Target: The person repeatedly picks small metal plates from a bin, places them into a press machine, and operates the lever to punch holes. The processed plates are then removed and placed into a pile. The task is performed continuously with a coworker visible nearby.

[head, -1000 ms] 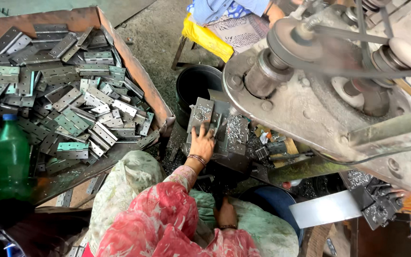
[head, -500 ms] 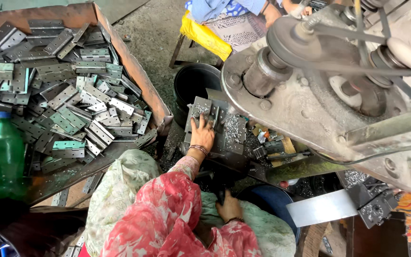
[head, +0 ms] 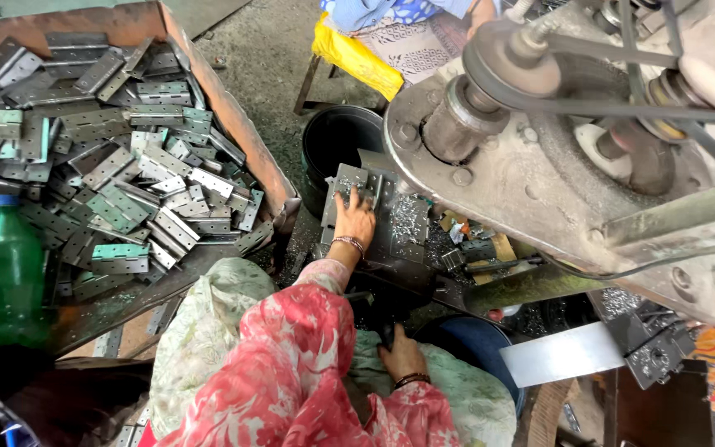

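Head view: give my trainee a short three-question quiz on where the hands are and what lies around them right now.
1. True or false: the left hand lies on the pile of flat metal pieces on the machine bed.
2. Where is the right hand? A) on the green bottle B) low in the lap, beside the blue tub C) on the belt pulley
3. What fills the rusty tray at the left?

Key:
1. True.
2. B; the green bottle stands untouched at far left, and the belt pulley is above the machine.
3. Grey metal hinge plates, heaped loosely.
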The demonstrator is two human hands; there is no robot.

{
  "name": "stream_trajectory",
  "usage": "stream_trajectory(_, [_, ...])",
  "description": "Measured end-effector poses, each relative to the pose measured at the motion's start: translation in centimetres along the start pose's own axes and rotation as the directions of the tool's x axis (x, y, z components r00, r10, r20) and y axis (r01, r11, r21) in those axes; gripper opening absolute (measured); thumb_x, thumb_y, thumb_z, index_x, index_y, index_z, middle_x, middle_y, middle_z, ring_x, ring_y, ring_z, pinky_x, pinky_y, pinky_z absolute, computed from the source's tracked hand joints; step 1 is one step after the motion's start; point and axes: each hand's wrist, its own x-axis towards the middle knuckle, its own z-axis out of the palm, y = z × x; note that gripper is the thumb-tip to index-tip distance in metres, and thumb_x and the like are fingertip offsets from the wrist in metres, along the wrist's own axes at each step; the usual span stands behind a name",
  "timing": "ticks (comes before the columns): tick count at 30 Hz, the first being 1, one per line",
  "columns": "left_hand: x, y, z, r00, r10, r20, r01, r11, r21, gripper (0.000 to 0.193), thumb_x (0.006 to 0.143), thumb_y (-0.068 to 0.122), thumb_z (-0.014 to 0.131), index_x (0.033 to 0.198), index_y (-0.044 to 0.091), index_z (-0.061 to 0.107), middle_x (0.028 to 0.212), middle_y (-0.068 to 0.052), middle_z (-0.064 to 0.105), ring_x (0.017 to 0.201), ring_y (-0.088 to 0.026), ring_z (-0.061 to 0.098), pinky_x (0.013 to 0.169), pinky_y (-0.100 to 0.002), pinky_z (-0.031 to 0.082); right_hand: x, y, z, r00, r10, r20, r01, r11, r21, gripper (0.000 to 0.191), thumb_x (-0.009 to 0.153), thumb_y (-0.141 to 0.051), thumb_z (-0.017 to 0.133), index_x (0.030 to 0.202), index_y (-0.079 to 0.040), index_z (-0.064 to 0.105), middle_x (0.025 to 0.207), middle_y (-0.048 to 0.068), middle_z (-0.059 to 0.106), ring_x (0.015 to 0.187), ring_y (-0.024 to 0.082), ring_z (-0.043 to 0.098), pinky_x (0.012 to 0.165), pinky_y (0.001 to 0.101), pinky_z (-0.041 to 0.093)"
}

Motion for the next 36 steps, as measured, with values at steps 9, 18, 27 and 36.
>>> stream_trajectory(9, [0.5,-0.1,-0.4,1.000,0.011,0.002,-0.011,1.000,0.023,0.038,0.101,0.027,0.045,0.127,0.016,0.071,0.157,-0.001,0.045,0.153,-0.038,0.019,0.118,-0.070,0.017,0.5,0.5,5.1,0.998,0.034,-0.060,-0.026,0.992,0.124,0.064,0.081,-0.036,0.076,0.134,-0.013,0.050,0.101,0.026,0.073,0.099,0.046,0.070,0.084,0.0555,0.057])
stream_trajectory(18, [-7.5,-4.9,-2.2,0.939,0.073,-0.336,-0.135,0.977,-0.165,0.049,0.084,0.024,0.065,0.132,0.013,0.068,0.142,-0.007,0.056,0.145,-0.036,0.035,0.114,-0.063,0.029,0.9,0.7,2.9,0.999,-0.016,-0.035,0.016,1.000,0.012,0.067,0.081,-0.037,0.075,0.139,-0.016,0.048,0.103,0.026,0.074,0.100,0.046,0.071,0.085,0.0555,0.057])
stream_trajectory(27, [-16.3,-23.0,4.7,0.777,-0.570,-0.268,0.462,0.804,-0.374,0.053,0.075,0.019,0.077,0.127,0.015,0.066,0.142,-0.006,0.058,0.131,-0.031,0.051,0.101,-0.050,0.046,1.1,-1.7,-2.3,0.994,0.075,0.080,-0.061,0.984,-0.169,0.065,0.083,-0.045,0.072,0.138,-0.017,0.051,0.109,0.024,0.075,0.107,0.043,0.071,0.092,0.0523,0.056])
stream_trajectory(36, [-23.4,-31.6,11.1,0.397,-0.911,-0.113,0.845,0.411,-0.343,0.067,0.077,0.028,0.081,0.138,0.011,0.056,0.151,-0.015,0.047,0.138,-0.037,0.045,0.101,-0.057,0.045,1.4,-2.2,-2.6,0.992,0.071,0.101,-0.050,0.980,-0.191,0.074,0.083,-0.044,0.071,0.146,-0.016,0.045,0.109,0.024,0.075,0.105,0.043,0.072,0.091,0.0518,0.056])
